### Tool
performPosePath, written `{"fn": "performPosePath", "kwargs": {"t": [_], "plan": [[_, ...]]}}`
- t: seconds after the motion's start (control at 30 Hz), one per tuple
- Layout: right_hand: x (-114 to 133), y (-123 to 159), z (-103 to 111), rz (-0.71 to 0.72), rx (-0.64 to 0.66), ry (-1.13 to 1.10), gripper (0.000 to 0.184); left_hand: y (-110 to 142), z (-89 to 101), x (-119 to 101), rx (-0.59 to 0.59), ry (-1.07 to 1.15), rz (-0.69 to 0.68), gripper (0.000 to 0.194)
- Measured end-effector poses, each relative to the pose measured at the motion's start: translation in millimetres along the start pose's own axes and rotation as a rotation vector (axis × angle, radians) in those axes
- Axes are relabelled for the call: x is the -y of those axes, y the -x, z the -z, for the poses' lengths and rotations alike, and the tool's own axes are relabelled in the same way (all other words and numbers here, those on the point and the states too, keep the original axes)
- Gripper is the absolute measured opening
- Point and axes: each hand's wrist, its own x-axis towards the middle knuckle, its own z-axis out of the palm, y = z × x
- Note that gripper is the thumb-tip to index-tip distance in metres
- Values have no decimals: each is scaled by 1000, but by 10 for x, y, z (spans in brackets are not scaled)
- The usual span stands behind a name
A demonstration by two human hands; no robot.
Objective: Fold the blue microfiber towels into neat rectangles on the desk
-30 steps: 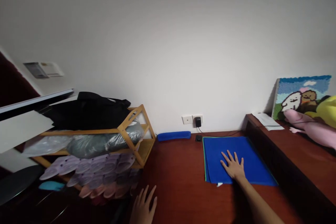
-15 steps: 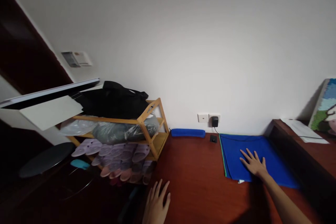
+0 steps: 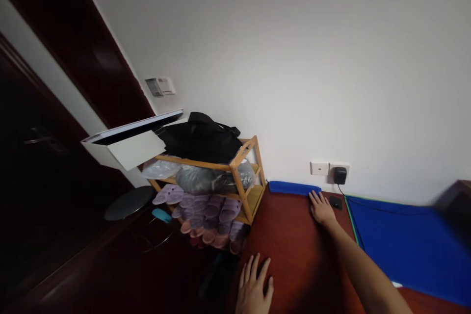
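Observation:
My right hand (image 3: 322, 208) reaches to the back of the reddish-brown tabletop (image 3: 285, 235), its fingertips at the right end of a long, narrow blue folded cloth (image 3: 292, 188) by the wall. The fingers are spread and grip nothing. Near the table's left edge, my left hand (image 3: 254, 287) rests with fingers apart, holding nothing. To the right of my right arm lies a large flat blue cloth (image 3: 408, 240) with green edging. A small black square object (image 3: 335, 202) sits between the two cloths, just right of my right hand.
A black plug adapter (image 3: 339, 175) is in the wall socket, its cord trailing over the blue cloth. Left of the table stands a wooden shoe rack (image 3: 239, 176) with lilac and pink clogs (image 3: 213, 206), wrapped bundles and a black bag (image 3: 204, 140). A round stool (image 3: 129, 202) stands farther left.
My right hand has left the large blue cloth and moved left and back to the narrow blue one. My left hand stays at the table's left edge. The view has turned left.

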Motion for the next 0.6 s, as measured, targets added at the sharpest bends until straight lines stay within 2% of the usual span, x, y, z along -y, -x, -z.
{"fn": "performPosePath", "kwargs": {"t": [0.17,0.33,0.47,0.6], "plan": [[141,75,-154,23,7,8,63,28,-46,12,9,26,17,59],[363,496,-3,63,2,18,56,8,100,-79,24,63,32,57],[564,1191,58,82,-26,21,52,-9,138,-103,12,69,39,55],[743,2234,-203,133,-123,-123,63,-13,119,-116,5,69,46,54]]}}
